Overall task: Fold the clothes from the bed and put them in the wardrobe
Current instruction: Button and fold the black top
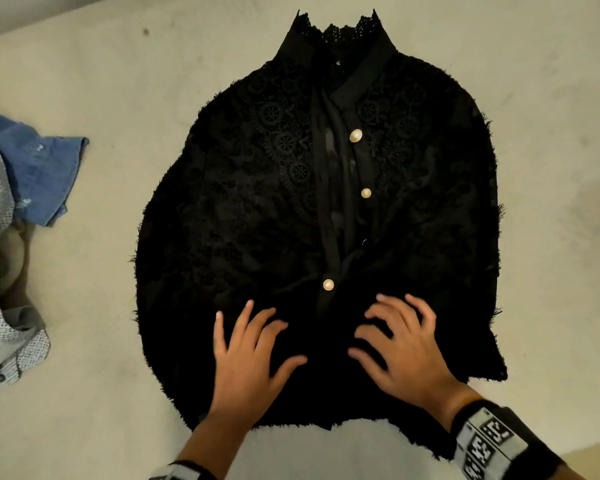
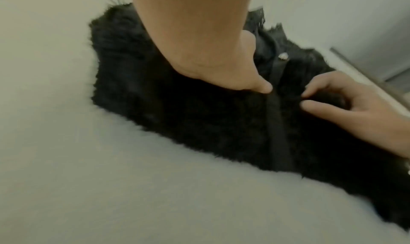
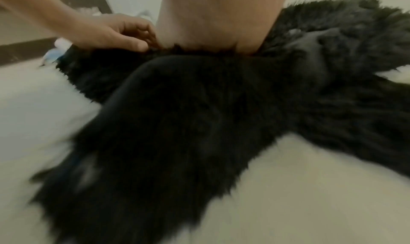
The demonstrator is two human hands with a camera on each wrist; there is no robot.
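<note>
A black fuzzy blouse (image 1: pixel 243 209) lies flat, front up, on the pale bed sheet (image 1: pixel 94 341). Its lower part is under both hands and its lace collar (image 1: pixel 336 32) lies farthest beyond the fingertips. The left hand (image 1: pixel 248 355) rests on the fabric with fingers spread. The right hand (image 1: pixel 404 351), just beside it across the button placket (image 1: pixel 329 216), touches the fabric with fingers bent and splayed. The lowest pearl button (image 1: pixel 328 285) sits just ahead of the two hands, between them. Well off to the left hand's outer side lie a blue denim garment (image 1: pixel 39 171) and a patterned white shirt (image 1: pixel 0 282).

black lace blouse (image 1: pixel 257 202), cream bed (image 1: pixel 84 81), blue denim garment (image 1: pixel 45 168)
</note>
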